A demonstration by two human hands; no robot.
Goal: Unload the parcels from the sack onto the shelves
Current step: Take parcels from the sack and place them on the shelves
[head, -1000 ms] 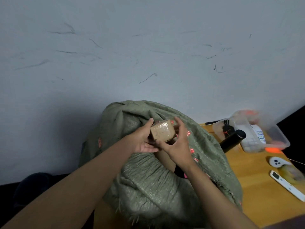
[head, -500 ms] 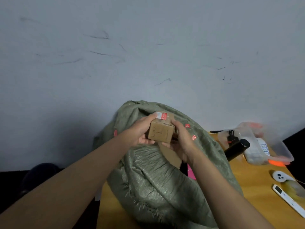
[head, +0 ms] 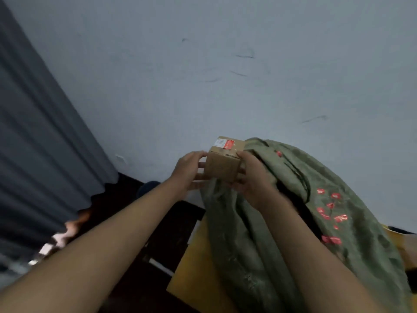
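Head view shows the left hand (head: 190,169) and right hand (head: 252,177) clasping a small cardboard box (head: 223,163) between them, lifted clear above the green sack (head: 282,222) at the tabletop's (head: 194,274) left edge; no shelves in sight

Both bare arms reach forward, forearms converging. The left hand (head: 190,169) cups the left side of the box (head: 223,166), fingers spread along it; the right hand (head: 252,179) clasps the opposite side, thumb on the top edge, fingers curled underneath.
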